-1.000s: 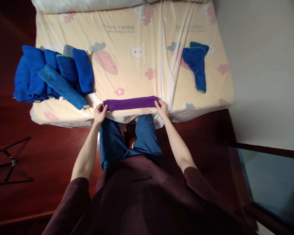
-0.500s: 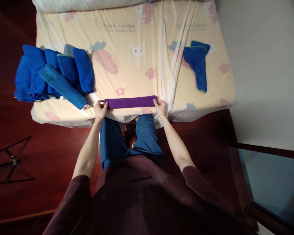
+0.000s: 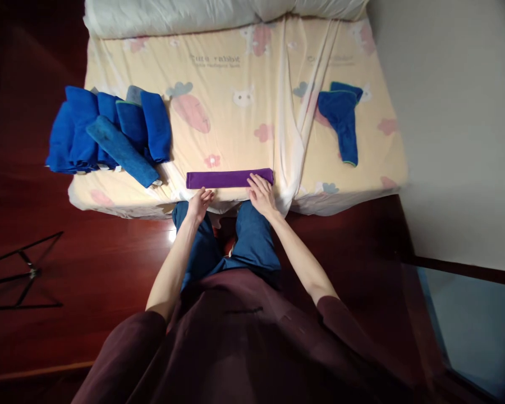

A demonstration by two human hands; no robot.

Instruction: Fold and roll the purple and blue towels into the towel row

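A purple cloth [image 3: 219, 179], folded into a long narrow strip, lies near the front edge of the bed. My right hand [image 3: 261, 194] rests open on its right end, fingers spread over the fabric. Just below the strip's left part is my left hand [image 3: 200, 203], fingers apart and holding nothing; whether its fingertips touch the cloth I cannot tell.
Several folded blue towels [image 3: 82, 132] are piled at the left of the bed. A crumpled dark blue cloth with green edging [image 3: 340, 118] lies at the right. A white rolled quilt [image 3: 185, 17] borders the back. A black metal stand [image 3: 32, 273] is on the floor.
Both hands have let go of the purple strip's ends. My left hand has moved inward and below the strip; my right hand now lies flat on it. The view has shifted slightly.
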